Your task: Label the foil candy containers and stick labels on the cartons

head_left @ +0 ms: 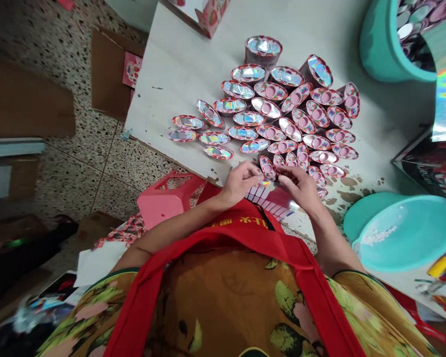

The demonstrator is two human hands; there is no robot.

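My left hand (241,183) is closed, thumb and fingers bent together near the table's front edge. A small rainbow glint (264,183) shows by its fingertips; whether that is a held piece or a container top I cannot tell. Across a narrow gap, my right hand (299,186) has its fingers curled towards the thumb, and anything between them is hidden. Just beyond both hands stands an oval-topped container (268,167) with a pink round knob. Below the hands lies a sheet with rows of small pale rectangles (267,201).
Several more oval-topped containers (249,119), some with shiny lids, crowd the white table (163,64). A turquoise bucket (379,44) of pieces stands back right; a turquoise basin (405,248) with small white bits sits front right. A pink stool (163,203) is left, below the table.
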